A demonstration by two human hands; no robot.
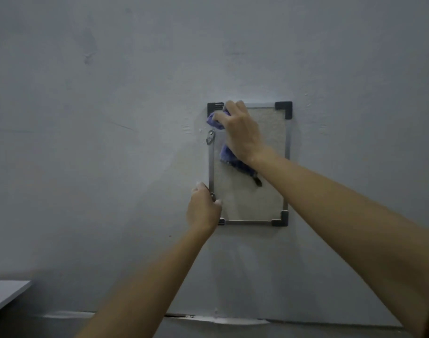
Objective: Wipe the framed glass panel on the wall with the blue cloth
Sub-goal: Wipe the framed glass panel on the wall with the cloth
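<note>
grey plaster wall (111,118) carries the small rectangular glass panel (257,196) in its thin silver frame with dark corner caps. right hand (242,132) bunches the soft blue cloth (229,157) at the panel's upper left corner, fingers (219,116) curled close together over it. left hand (202,209) grips the frame's lower left edge, fingers wrapped round it. best to press evenly and sweep overlapping passes toward the lower right, bracing so the frame doesn't swing on its metal hanger (210,137).

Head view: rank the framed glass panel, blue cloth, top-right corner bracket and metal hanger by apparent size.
1. framed glass panel
2. blue cloth, partly hidden under the right hand
3. top-right corner bracket
4. metal hanger
</note>
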